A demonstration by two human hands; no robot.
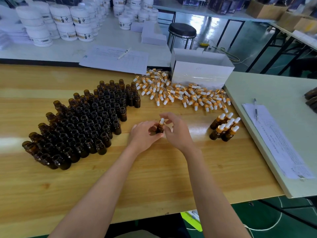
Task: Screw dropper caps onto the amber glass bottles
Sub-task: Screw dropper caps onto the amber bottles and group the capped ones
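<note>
Over the wooden table (154, 177), the left hand (145, 134) grips an amber bottle (160, 129), of which only a dark sliver shows between the fingers. The right hand (175, 129) pinches the dropper cap (162, 121) on its neck, gold collar half hidden — how tightly it sits cannot be told.
</note>
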